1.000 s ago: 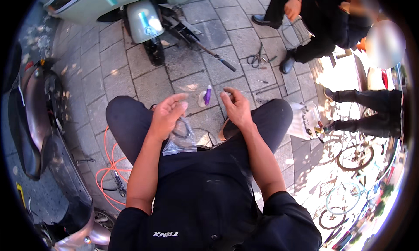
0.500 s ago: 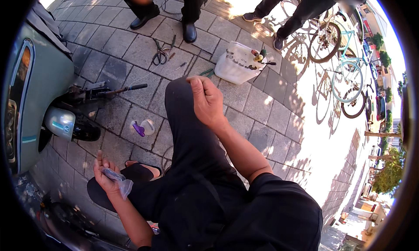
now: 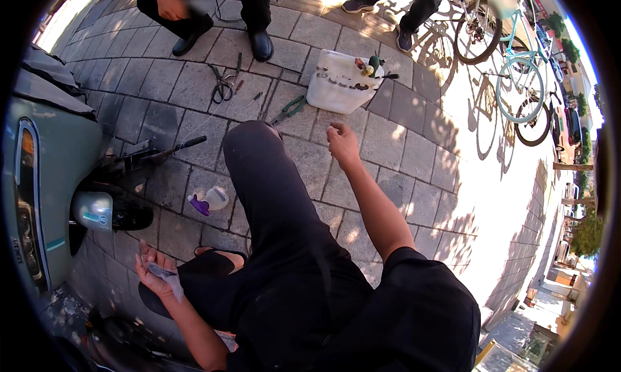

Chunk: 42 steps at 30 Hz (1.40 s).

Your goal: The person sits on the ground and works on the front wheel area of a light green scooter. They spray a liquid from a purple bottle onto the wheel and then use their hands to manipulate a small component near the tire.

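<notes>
My left hand, low at the left, is closed on a clear plastic bag. My right hand is stretched out beyond my knee with its fingers curled; whether anything is inside them I cannot make out. Just ahead of it lie green-handled pliers beside a white plastic box with tools along its top. Scissors and thin tools lie farther left. A small white bottle with a purple piece rests on the paving left of my knee.
A pale green scooter fills the left edge, with a metal part and rod beside it. Two people stand or crouch ahead, seen by legs and shoes. Bicycles stand on sunlit paving at the right.
The view has turned to the right since a second ago. My right hand has moved out forward toward the white box; my left hand has dropped to the left, still holding the bag.
</notes>
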{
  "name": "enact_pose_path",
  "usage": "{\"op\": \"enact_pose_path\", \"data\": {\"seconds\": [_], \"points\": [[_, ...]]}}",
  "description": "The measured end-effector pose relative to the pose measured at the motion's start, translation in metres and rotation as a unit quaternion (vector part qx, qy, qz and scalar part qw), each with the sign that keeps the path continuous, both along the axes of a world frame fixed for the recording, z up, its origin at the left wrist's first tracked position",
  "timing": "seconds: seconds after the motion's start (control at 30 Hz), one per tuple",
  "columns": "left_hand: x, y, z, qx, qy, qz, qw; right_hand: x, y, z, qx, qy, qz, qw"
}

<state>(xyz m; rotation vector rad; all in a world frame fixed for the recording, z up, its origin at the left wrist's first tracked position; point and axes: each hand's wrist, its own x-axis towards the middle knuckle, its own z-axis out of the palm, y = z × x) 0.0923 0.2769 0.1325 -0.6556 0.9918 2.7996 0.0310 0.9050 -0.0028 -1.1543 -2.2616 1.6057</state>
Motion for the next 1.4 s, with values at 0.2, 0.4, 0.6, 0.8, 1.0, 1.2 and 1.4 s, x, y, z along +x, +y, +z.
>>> {"op": "enact_pose_path", "data": {"seconds": [0.2, 0.4, 0.6, 0.8, 1.0, 1.2, 1.4], "points": [[-0.013, -0.005, -0.012, 0.016, -0.01, -0.008, 1.0, -0.038, 0.066, -0.004, 0.077, -0.015, -0.022, 0.997], [0.003, 0.0, -0.009, -0.016, -0.037, 0.03, 0.999, -0.108, 0.099, 0.023, 0.302, -0.035, 0.072, 0.95], [-0.016, 0.014, 0.002, -0.043, -0.095, 0.074, 0.992, -0.16, 0.189, -0.024, 0.553, -0.19, 0.334, 0.739], [0.004, 0.024, 0.014, -0.117, -0.112, 0.143, 0.976, -0.176, 0.196, -0.04, 0.516, -0.194, 0.302, 0.778], [0.026, 0.024, 0.015, -0.101, -0.105, 0.138, 0.98, -0.152, 0.118, 0.044, 0.478, -0.223, 0.234, 0.817], [0.019, 0.028, 0.013, -0.16, -0.107, 0.084, 0.978, -0.134, 0.073, 0.119, 0.482, 0.054, 0.213, 0.848], [-0.001, 0.081, 0.049, -0.345, 0.033, -0.077, 0.935, -0.056, -0.186, 0.239, 0.108, 0.249, 0.344, 0.899]]}}
